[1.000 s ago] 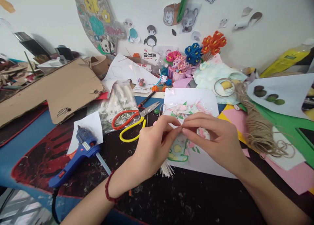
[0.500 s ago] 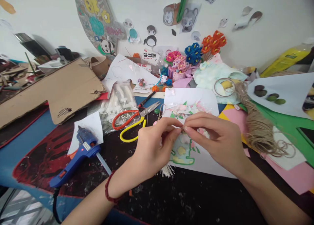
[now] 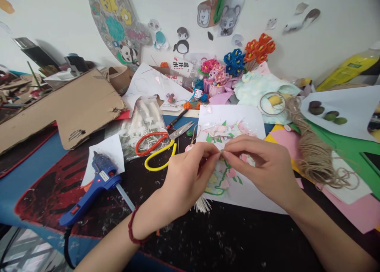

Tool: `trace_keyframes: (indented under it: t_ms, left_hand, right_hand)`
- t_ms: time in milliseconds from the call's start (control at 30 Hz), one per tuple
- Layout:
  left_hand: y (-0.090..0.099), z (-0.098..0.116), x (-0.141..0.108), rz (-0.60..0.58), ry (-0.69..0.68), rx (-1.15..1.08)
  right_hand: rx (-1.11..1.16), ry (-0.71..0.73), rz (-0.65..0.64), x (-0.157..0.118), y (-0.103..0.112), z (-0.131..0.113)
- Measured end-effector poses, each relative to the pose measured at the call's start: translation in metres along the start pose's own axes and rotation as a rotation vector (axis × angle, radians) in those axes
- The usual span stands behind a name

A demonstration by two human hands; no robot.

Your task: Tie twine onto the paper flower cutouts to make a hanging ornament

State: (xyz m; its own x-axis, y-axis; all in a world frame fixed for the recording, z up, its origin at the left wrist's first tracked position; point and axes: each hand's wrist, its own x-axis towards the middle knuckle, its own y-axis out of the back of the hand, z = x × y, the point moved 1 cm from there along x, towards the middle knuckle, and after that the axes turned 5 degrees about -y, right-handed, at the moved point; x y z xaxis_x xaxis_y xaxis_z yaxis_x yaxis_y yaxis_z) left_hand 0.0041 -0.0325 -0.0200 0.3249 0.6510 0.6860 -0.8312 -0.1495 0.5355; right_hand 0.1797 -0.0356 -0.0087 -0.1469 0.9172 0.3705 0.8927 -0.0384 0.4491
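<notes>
My left hand [image 3: 190, 177] and my right hand [image 3: 261, 169] meet over a white sheet, thumbs and forefingers pinched close together. Just below the fingertips hangs a see-through ornament [image 3: 218, 183] with a green edge and pale yellow and pink bits; the spot they grip is small and mostly hidden. A white tassel [image 3: 202, 204] sticks out below my left hand. Pink and green scraps [image 3: 222, 131] lie on the white sheet [image 3: 255, 198] behind the fingers. Scissors [image 3: 160, 145] with red and yellow handles lie left of my left hand.
A blue glue gun [image 3: 95, 187] rests on paper at left, near cardboard [image 3: 65, 105] and a bag of white tassels [image 3: 145, 121]. To the right lie a twine bundle [image 3: 314, 157] and coloured sheets [image 3: 350, 212]. Fuzzy-wire flowers [image 3: 234, 64] stand at the back.
The green-edged ornament has turned and looks narrower, with pink bits now showing at its right. Both hands keep their pinch in nearly the same place.
</notes>
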Motion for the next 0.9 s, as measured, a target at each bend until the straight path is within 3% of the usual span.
trace_keyframes:
  t_ms: [900]
  left_hand:
    - [-0.0022, 0.0001, -0.0008, -0.036, -0.068, 0.048]
  right_hand:
    - [0.182, -0.190, -0.102, 0.0012, 0.0014, 0.0029]
